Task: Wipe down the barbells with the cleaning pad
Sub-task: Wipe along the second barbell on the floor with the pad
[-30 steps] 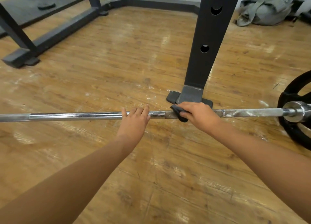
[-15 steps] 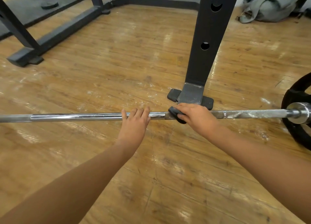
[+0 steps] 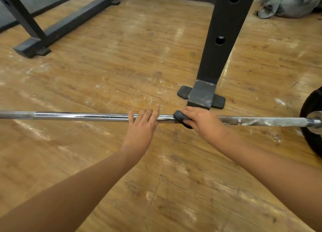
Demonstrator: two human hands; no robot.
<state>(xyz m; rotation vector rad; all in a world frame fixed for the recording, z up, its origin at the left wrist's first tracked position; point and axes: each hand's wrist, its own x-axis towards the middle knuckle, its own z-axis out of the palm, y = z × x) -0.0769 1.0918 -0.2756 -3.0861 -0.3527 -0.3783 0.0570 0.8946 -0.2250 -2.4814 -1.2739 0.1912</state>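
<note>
Fingers (image 3: pixel 187 112) of right hand (image 3: pixel 203 122) are curled over a dark, soft-looking cleaning pad (image 3: pixel 180 117), wrapping it onto the barbell (image 3: pixel 78 115). Left hand (image 3: pixel 141 128) is just beside the pad, fingers straight, laid flat across the shaft, holding nothing. The shaft is smooth chrome left of the pad, dull and chalk-streaked right of it, up to the black weight plate (image 3: pixel 311 144). Scuffed wood floor (image 3: pixel 122 66) is below.

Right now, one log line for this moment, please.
step: bar wipe | right hand: grips pad on bar | left hand: fingers rest on bar | white residue: on bar toward plate
</note>
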